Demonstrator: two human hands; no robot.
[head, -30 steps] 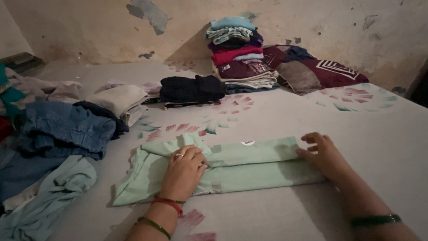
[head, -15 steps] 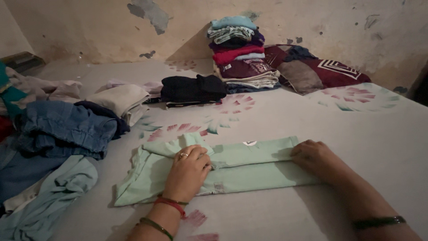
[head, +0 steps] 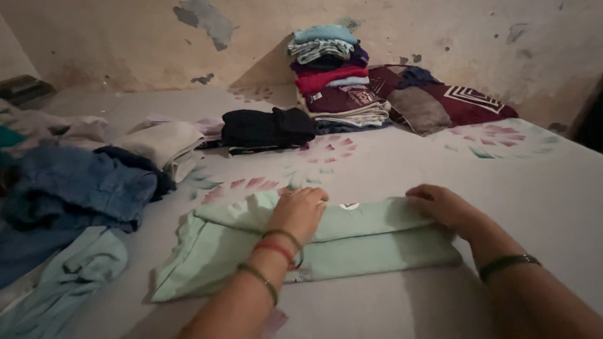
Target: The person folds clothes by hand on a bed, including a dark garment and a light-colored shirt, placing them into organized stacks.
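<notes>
1. Sliding forward, my left hand [head: 300,213] now lies flat, fingers together, on the mint green shirt [head: 370,242] folded on the bedsheet [head: 534,182].
2. My right hand [head: 440,206] curls over its right end, pinching the edge; the fold is progressing.

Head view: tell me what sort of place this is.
Probably a bedroom at home: a flower-printed bedsheet covers a wide bed, a stack of folded clothes stands by the peeling wall, with a cushion beside it.
</notes>
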